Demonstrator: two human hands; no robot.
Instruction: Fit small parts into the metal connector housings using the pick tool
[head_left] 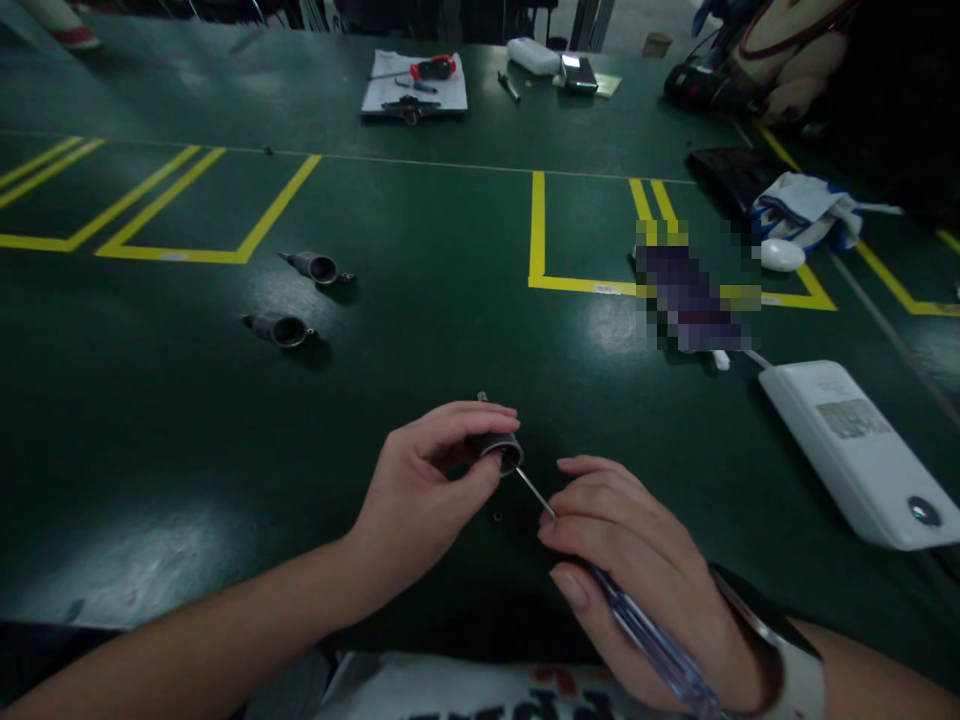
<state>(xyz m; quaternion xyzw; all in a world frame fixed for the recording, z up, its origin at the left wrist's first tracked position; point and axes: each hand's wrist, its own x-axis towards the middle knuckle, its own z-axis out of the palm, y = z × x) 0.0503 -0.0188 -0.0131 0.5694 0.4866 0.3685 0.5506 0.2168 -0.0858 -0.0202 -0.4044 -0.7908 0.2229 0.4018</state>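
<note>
My left hand [435, 490] is closed around a dark grey metal funnel-shaped part [513, 452], its round opening turned toward me. In my right hand [637, 560] is a screwdriver [652, 640] with a clear bluish handle and a thin shaft. The shaft's tip reaches into the opening of the part; what it touches inside is hidden. A tiny ring-like nut [497, 516] lies on the table just below the part. Two similar metal parts, an upper one [319, 268] and a lower one [283, 328], rest on their sides at the left, apart from my hands.
On the green table [420, 340] are yellow tape lines. A white power bank [855, 450] lies at the right, near a blurred-out phone [690, 295]. Gloves [806, 208] and a white case [782, 255] sit beyond. A clipboard [375, 95] with a red-black screwdriver [433, 68] lies at the back.
</note>
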